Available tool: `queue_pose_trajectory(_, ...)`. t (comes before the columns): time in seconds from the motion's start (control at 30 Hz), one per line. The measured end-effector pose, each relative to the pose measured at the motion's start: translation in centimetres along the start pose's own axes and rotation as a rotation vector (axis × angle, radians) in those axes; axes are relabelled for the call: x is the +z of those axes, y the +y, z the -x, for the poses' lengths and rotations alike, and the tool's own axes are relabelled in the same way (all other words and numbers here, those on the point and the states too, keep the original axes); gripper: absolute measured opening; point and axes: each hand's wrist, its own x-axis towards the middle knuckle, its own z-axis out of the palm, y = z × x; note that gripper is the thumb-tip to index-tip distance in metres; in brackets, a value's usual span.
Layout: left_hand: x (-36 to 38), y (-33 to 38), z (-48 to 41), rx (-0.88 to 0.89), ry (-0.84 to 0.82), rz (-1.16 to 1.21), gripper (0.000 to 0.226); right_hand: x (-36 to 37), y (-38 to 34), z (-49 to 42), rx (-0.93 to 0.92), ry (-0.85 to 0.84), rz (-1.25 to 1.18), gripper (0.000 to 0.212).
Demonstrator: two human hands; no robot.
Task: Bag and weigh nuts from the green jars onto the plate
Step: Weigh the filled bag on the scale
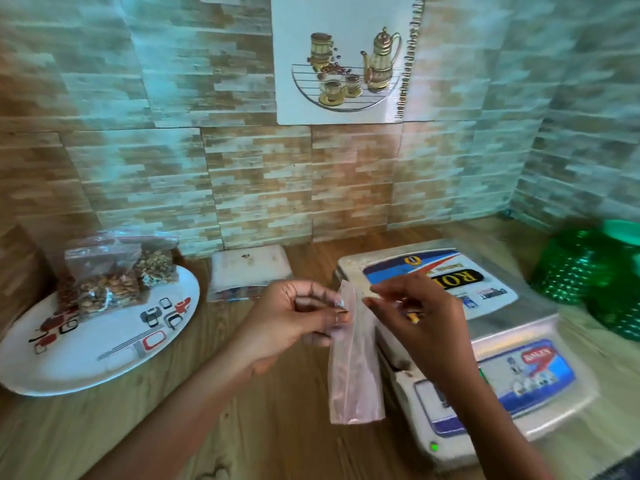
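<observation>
Above the wooden surface (pixel 284 427), just in front of the scale (pixel 485 341): one empty clear bag (pixel 353 368), hanging upright by its mouth. My left hand (pixel 294 323) pinches one lip of the opening with thumb and fingers closed on the film; my right hand (pixel 415 320) pinches the other lip the same way. Both hands are closed on the bag and on nothing else.

Step in hand, as I judge it: opening a fresh bag for the next portion of nuts. Next move calls for parting the two lips fully, then freeing one hand to reach right for a jar while the other keeps the mouth wide.

Count of items:
- Green jars (pixel 585 268): at least two at the far right, touching or overlapping (blur hides the edges, so I cannot be sure of the number). Lids cannot be made out for certain.
- Scale: one, its platform bare, a small green light lit at its near corner.
- Plate (pixel 104 358): one, white with a red and black pattern, at the left.
- Filled bags (pixel 110 282) on the plate: two clearly seen, standing at its far edge against each other; a third may sit at their left, too dim to confirm.
- Stack of spare bags (pixel 249 275): one, flat by the wall between plate and scale.
</observation>
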Motion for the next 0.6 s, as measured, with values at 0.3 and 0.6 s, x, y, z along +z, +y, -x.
queue_pose_trajectory(0.3, 14.1, -2.1, -5.8, 0.024, -0.025, -0.005, 0.015, -11.4, 3.4, 1.4, 0.343, -0.135, -0.089, 0.021)
queue_pose_trajectory(0.6, 24.9, -4.3, -10.4, 0.084, -0.091, -0.071, 0.014, -21.2, 8.6, 2.1, 0.383, -0.052, 0.078, 0.023)
